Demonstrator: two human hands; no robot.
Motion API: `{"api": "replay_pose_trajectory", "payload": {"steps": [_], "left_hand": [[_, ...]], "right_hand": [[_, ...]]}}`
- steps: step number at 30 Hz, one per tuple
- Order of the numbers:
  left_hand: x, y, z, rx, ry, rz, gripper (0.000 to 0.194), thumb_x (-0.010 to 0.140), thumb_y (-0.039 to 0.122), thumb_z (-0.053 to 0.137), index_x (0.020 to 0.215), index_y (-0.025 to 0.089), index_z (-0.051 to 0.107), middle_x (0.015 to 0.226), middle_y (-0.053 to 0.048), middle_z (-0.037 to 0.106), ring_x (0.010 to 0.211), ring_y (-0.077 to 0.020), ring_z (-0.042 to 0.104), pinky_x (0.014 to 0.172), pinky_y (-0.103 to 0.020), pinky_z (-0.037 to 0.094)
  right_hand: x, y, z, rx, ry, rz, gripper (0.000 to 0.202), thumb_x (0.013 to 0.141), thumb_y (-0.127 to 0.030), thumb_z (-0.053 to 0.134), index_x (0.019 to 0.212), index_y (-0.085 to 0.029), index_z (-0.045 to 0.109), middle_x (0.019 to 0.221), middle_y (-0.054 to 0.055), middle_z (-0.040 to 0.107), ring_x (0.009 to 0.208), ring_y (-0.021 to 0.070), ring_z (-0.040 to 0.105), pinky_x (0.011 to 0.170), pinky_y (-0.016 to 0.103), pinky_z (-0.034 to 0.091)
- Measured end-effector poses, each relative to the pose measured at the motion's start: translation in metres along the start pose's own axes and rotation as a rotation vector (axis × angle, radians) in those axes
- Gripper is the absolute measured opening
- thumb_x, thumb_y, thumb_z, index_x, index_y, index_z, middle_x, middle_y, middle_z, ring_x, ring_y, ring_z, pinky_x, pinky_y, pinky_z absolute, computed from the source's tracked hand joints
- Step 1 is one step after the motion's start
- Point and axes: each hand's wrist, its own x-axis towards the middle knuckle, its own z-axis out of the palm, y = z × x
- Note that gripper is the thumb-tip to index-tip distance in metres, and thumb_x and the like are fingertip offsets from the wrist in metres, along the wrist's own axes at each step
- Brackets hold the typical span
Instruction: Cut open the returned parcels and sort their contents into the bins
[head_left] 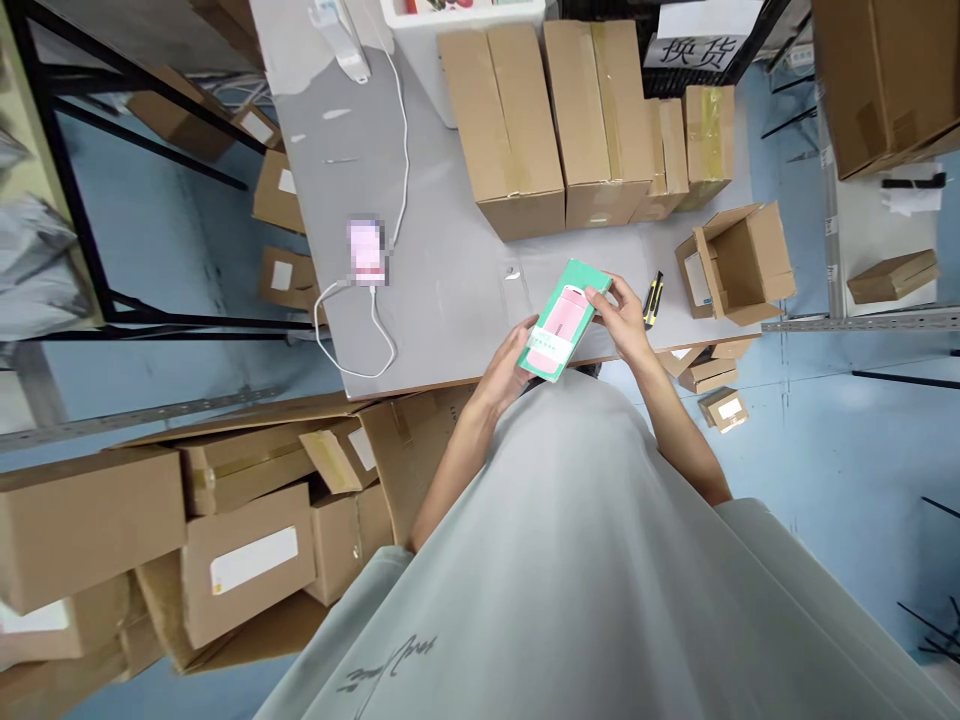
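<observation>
A thin green retail box (564, 318) with a pink device pictured or showing on its front is held tilted at the table's front edge. My left hand (511, 362) grips its lower left side, fingers partly hidden beneath. My right hand (622, 315) holds the upper right side, with the thumb on the front face. Just right of that hand lies a yellow and black box cutter (653, 300). An opened small cardboard box (735, 264) stands farther right.
Taped cardboard boxes (517, 130) line the back of the grey table (442, 290). A white cable (406, 150) runs to a blurred-out device (367, 250) at left. Below left, a large carton (427, 440) and several boxes (247, 560) crowd the floor. A white bin (420, 60) stands behind.
</observation>
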Motion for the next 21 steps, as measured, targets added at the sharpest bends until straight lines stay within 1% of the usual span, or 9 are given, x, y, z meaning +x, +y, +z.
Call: {"api": "replay_pose_trajectory", "payload": {"steps": [3, 5, 7, 9, 11, 14, 18, 19, 21], "left_hand": [[-0.001, 0.010, 0.003, 0.242, 0.044, 0.137, 0.098, 0.078, 0.060, 0.105, 0.164, 0.030, 0.068, 0.176, -0.012, 0.062, 0.169, -0.0414, 0.052, 0.132, -0.049, 0.053], [0.000, 0.013, 0.006, 0.390, 0.054, 0.209, 0.106, 0.066, 0.045, 0.112, 0.161, 0.026, 0.069, 0.176, -0.014, 0.061, 0.173, -0.0433, 0.046, 0.137, -0.048, 0.047], [0.004, 0.011, 0.007, 0.481, 0.081, 0.234, 0.104, 0.060, 0.035, 0.112, 0.156, 0.023, 0.072, 0.166, -0.015, 0.068, 0.166, -0.0453, 0.052, 0.134, -0.049, 0.048], [0.009, 0.006, 0.005, 0.536, 0.140, 0.222, 0.097, 0.059, 0.030, 0.109, 0.148, 0.022, 0.073, 0.153, -0.014, 0.075, 0.155, -0.0451, 0.061, 0.129, -0.050, 0.051], [0.016, -0.001, 0.000, 0.570, 0.184, 0.212, 0.089, 0.060, 0.029, 0.105, 0.143, 0.022, 0.073, 0.143, -0.012, 0.078, 0.145, -0.0420, 0.066, 0.126, -0.049, 0.052], [0.021, -0.006, -0.012, 0.576, 0.183, 0.224, 0.084, 0.063, 0.031, 0.100, 0.142, 0.023, 0.071, 0.137, -0.009, 0.079, 0.139, -0.0372, 0.070, 0.124, -0.046, 0.052], [0.016, -0.003, -0.022, 0.597, 0.215, 0.222, 0.084, 0.061, 0.027, 0.100, 0.140, 0.024, 0.073, 0.135, -0.008, 0.079, 0.135, -0.0369, 0.071, 0.121, -0.044, 0.054], [0.015, -0.002, -0.024, 0.599, 0.219, 0.219, 0.083, 0.060, 0.025, 0.100, 0.139, 0.024, 0.074, 0.135, -0.008, 0.079, 0.135, -0.0372, 0.070, 0.120, -0.044, 0.055], [0.012, -0.002, -0.027, 0.584, 0.212, 0.226, 0.083, 0.059, 0.024, 0.100, 0.139, 0.024, 0.075, 0.135, -0.009, 0.080, 0.135, -0.0378, 0.070, 0.120, -0.044, 0.056]], "right_hand": [[0.001, 0.004, 0.000, -0.058, 0.046, -0.055, 0.080, 0.089, -0.091, 0.083, 0.142, -0.032, 0.075, 0.149, 0.010, 0.079, 0.136, 0.0328, 0.077, 0.109, 0.047, 0.073], [0.002, 0.006, 0.001, -0.130, 0.071, -0.089, 0.074, 0.092, -0.088, 0.082, 0.140, -0.032, 0.077, 0.147, 0.011, 0.079, 0.139, 0.0338, 0.075, 0.112, 0.048, 0.071], [0.003, 0.009, 0.004, -0.208, 0.106, -0.110, 0.073, 0.090, -0.086, 0.084, 0.138, -0.031, 0.078, 0.149, 0.012, 0.077, 0.143, 0.0347, 0.071, 0.116, 0.049, 0.068], [0.001, 0.008, 0.008, -0.262, 0.118, -0.119, 0.077, 0.087, -0.086, 0.086, 0.139, -0.030, 0.078, 0.153, 0.014, 0.074, 0.145, 0.0354, 0.070, 0.117, 0.049, 0.067], [-0.003, 0.004, 0.011, -0.290, 0.064, -0.126, 0.082, 0.088, -0.088, 0.085, 0.146, -0.031, 0.076, 0.160, 0.016, 0.069, 0.146, 0.0357, 0.069, 0.115, 0.050, 0.068], [-0.011, -0.008, 0.010, -0.359, -0.047, -0.148, 0.079, 0.095, -0.087, 0.080, 0.154, -0.034, 0.074, 0.168, 0.015, 0.065, 0.147, 0.0370, 0.068, 0.116, 0.052, 0.068], [-0.012, -0.022, 0.000, -0.548, -0.061, -0.184, 0.067, 0.104, -0.084, 0.072, 0.142, -0.030, 0.083, 0.152, 0.016, 0.078, 0.145, 0.0434, 0.068, 0.134, 0.066, 0.050], [-0.010, -0.024, -0.003, -0.573, -0.066, -0.197, 0.065, 0.105, -0.084, 0.070, 0.137, -0.029, 0.084, 0.146, 0.016, 0.081, 0.143, 0.0436, 0.069, 0.135, 0.067, 0.048], [-0.004, -0.026, -0.009, -0.594, -0.099, -0.224, 0.061, 0.107, -0.083, 0.069, 0.127, -0.029, 0.086, 0.135, 0.014, 0.085, 0.135, 0.0417, 0.072, 0.133, 0.064, 0.050]]}}
